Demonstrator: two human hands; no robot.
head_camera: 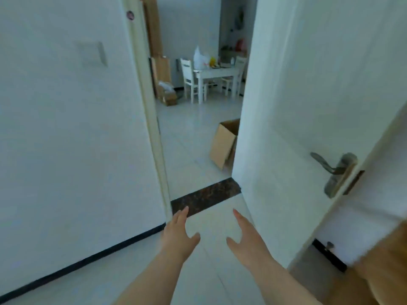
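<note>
Hands reach out ahead of the person, left hand (179,235) and right hand (244,236) both spread with fingers straight, holding nothing and touching nothing. The open white door (297,106) stands on the right with its face just beside the right hand, so that hand is the nearer one. Its lever handle (326,165) sits up and to the right of the right hand, well apart from it. The lever's long axis runs roughly level, free end pointing left. Straight beyond both sets of fingertips lies the dark threshold strip (204,195) of the doorway.

Cardboard box (223,144), white table (217,74) (cluttered)
</note>
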